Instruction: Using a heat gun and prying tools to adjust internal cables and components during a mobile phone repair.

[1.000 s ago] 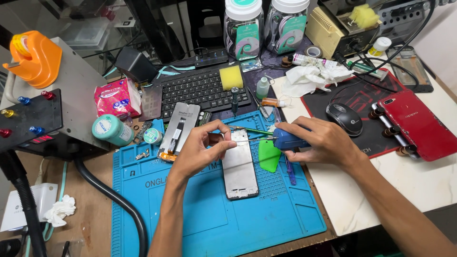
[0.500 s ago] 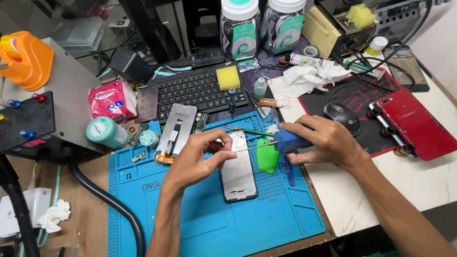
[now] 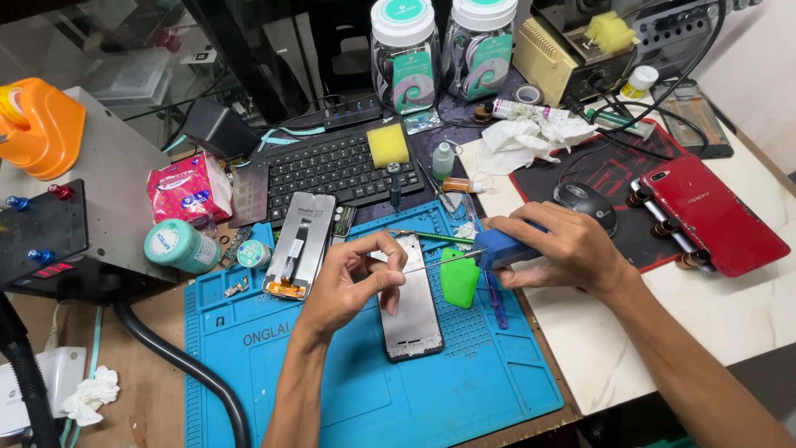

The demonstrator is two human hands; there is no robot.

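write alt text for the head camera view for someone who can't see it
Two bare hands work over an opened phone frame on a blue repair mat: the right hand holds a blue-handled tool with its thin tip toward the left hand, which pinches something too small to tell. A black keyboard, a red phone and a mouse lie around.

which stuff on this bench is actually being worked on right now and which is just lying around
In use:
- phone frame on the blue mat, steadied by the left hand
- blue-handled tool in the right hand, thin tip towards the left fingers
- green pick beside the frame

Lying about:
- keyboard
- yellow sponge
- red phone
- mouse
- two jars
- pink packet
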